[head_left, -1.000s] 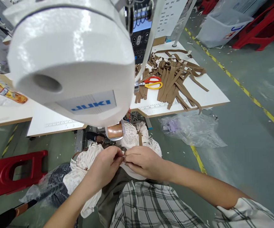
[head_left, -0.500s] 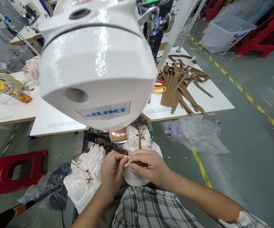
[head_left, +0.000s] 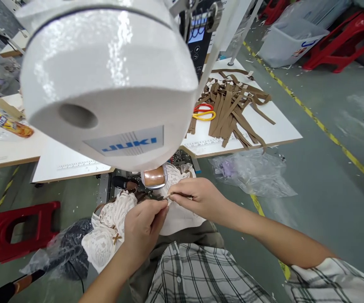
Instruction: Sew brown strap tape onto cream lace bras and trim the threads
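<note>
My left hand [head_left: 144,224] is closed in a pinch on the edge of a white lace bra [head_left: 182,218], just in front of the sewing machine [head_left: 112,84]. Touching almost the same spot from the right, my right hand [head_left: 199,197] pinches a brown strap [head_left: 182,194] at the bra's edge. My fingers partly cover where strap and fabric meet. More white lace bras [head_left: 101,240], one with a small brown bow, hang in a bunch left of my left hand. A copper-coloured plate [head_left: 154,176] shows under the machine head.
Brown straps [head_left: 229,109] lie piled on the white table [head_left: 283,130] at right, beside red and yellow scissors handles [head_left: 204,112]. A clear plastic bag [head_left: 254,172] is below that table's edge. A red stool [head_left: 18,229] stands at left. The machine head overhangs my working spot.
Both hands have moved slightly toward the machine with the bra's edge and strap, the right one now a little higher than the left. The view has shifted, and the machine head appears further left.
</note>
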The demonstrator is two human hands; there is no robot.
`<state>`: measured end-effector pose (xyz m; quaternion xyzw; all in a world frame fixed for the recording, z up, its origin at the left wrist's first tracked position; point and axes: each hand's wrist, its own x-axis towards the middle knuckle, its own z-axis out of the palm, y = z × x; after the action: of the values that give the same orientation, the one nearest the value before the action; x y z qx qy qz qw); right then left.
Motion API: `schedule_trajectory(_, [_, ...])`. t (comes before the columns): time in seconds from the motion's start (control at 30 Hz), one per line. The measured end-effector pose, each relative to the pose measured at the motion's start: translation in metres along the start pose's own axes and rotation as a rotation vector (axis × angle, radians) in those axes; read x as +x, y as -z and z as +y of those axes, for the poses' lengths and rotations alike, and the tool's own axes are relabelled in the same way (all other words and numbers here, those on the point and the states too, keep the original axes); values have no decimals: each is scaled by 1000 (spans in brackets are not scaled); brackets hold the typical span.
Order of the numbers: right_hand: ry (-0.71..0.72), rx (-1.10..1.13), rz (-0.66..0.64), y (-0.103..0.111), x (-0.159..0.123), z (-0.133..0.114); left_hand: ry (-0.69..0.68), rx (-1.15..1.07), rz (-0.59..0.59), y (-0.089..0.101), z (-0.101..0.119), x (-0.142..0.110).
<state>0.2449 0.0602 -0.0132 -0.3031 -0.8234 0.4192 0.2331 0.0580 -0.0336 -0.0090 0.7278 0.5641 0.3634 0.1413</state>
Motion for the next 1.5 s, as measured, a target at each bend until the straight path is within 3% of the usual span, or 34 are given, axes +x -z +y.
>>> schedule_trajectory(0.13, [-53,111,-151,12,4,-6,-67,-27,-17,3,1,5])
schedule_trajectory(0.3, [-257,303,-302,21,7,-8,-15,-88,-60,3,0,9])
schedule_trajectory(0.43, [-344,438,-349,22,6,-7,31,-105,-78,3,0,11])
schedule_trajectory(0.57, [-327,402,-306,21,3,-8,86,-116,-95,2,-1,13])
schedule_trajectory(0.77, [-284,305,-224,13,-1,-8,84,-37,-230,-1,-5,15])
schedule_trajectory(0.97, [87,-98,69,2,-1,-11,189,32,-91,-11,8,11])
schedule_trajectory(1.07, [156,-193,85,7,17,-16,244,42,-19,-7,10,15])
schedule_trajectory(1.13, [127,-204,11,14,35,-19,192,179,47,0,2,17])
schedule_trajectory(1.23, [57,-189,-99,23,58,-25,-107,418,103,11,-22,17])
schedule_trajectory(1.33, [44,-204,-123,26,67,-29,-378,521,49,19,-46,14])
schedule_trajectory(1.5, [36,-258,-131,25,65,-33,-479,554,-7,23,-60,15])
